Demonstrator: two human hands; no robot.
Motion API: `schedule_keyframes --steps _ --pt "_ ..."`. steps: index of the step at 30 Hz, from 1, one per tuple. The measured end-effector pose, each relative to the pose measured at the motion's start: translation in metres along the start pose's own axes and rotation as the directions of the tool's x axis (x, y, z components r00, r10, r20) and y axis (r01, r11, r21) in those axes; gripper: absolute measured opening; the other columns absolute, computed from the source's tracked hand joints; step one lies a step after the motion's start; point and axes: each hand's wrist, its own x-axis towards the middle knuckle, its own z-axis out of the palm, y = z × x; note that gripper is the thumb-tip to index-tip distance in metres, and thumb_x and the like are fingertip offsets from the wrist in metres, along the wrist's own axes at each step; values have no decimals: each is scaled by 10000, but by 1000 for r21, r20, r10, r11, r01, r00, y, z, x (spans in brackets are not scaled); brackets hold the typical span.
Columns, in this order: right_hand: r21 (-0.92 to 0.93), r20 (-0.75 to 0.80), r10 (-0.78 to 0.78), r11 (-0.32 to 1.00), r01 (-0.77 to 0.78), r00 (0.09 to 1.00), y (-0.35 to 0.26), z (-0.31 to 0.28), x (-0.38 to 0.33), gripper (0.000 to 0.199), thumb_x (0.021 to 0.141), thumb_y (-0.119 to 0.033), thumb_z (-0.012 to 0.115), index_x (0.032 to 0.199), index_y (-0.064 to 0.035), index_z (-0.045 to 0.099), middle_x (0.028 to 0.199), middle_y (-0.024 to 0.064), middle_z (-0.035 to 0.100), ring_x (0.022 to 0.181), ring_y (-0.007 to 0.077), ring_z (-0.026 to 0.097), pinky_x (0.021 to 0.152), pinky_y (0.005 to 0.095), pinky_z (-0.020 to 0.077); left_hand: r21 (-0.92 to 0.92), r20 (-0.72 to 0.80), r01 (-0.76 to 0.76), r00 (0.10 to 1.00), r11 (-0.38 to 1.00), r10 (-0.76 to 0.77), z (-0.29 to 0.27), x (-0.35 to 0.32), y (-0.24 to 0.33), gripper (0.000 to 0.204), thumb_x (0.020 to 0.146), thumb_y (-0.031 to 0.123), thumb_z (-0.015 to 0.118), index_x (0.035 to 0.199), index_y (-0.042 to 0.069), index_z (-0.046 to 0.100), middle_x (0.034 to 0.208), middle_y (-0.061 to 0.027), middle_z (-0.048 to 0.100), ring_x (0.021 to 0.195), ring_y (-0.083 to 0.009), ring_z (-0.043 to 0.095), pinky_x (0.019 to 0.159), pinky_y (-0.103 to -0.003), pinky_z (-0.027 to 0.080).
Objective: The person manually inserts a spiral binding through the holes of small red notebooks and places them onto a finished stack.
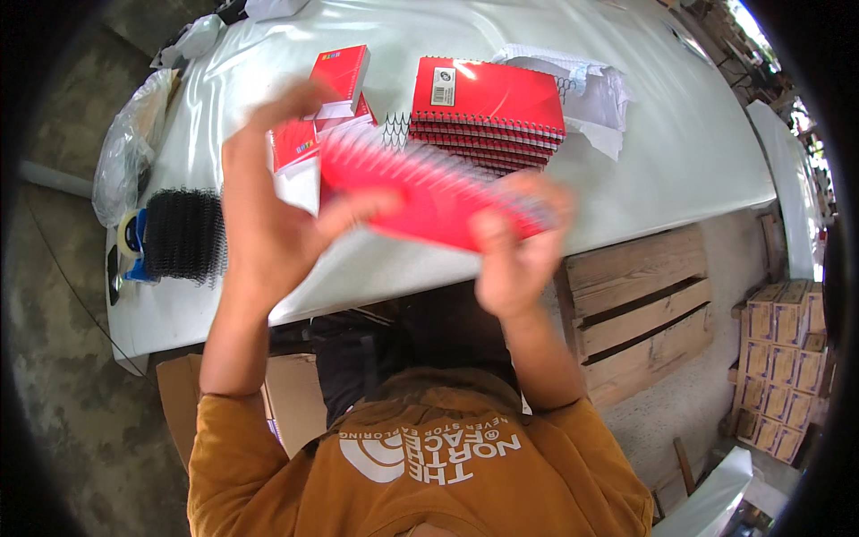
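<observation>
I hold a red spiral-bound notebook [429,192] up in the air over the front edge of the white table [680,152]; it is blurred by motion. My left hand [268,206] grips its left end, thumb across the cover. My right hand [514,246] pinches its right end from below. Behind it on the table lies a stack of red spiral notebooks [488,112]. Further left are red-and-white booklets [335,80], partly hidden by my left hand.
A bundle of black binding coils [183,234] lies at the table's left end beside a tape roll [130,234] and a plastic bag [130,148]. White paper [595,89] lies behind the stack. A wooden pallet [640,300] and stacked cartons [787,358] stand on the right.
</observation>
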Motion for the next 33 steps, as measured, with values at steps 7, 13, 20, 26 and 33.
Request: schedule_keyframes --steps 7,13,20,26,33 --pt "-302 -365 57 937 -176 929 2 -14 71 557 978 -346 386 1324 74 271 1317 238 368 1198 275 404 1040 350 275 -618 -328 72 881 783 -340 95 37 37 259 910 40 504 1166 19 542 1007 -100 612 957 -174 575 823 -299 440" --pt "-323 -398 144 902 -285 906 36 -37 59 589 984 -388 349 1321 95 365 1323 238 444 1221 279 444 1020 343 327 57 -60 -121 990 991 125 119 27 5 320 758 271 700 1020 91 659 1009 -96 634 982 -250 568 835 -379 422" --pt "-503 -395 -142 860 -84 908 56 -22 50 259 925 -206 542 1027 30 571 989 121 614 902 170 578 797 303 461 -575 -212 514 658 637 -723 131 11 -24 249 847 219 667 748 18 557 776 -52 565 692 -101 510 599 -224 411" --pt "-533 -438 -190 842 -84 879 61 -25 51 158 890 -160 587 910 -3 576 866 80 562 776 177 551 704 309 470 -466 -376 371 739 803 -560 141 8 -30 260 844 216 668 734 24 532 727 -41 523 625 -109 451 560 -258 388" --pt "-677 -270 -354 731 85 895 39 -43 40 166 912 -144 531 978 7 555 898 102 545 840 203 512 775 335 414 61 -380 473 825 879 -418 78 -8 -94 213 810 87 526 985 28 632 974 -117 627 809 -219 593 708 -319 467"
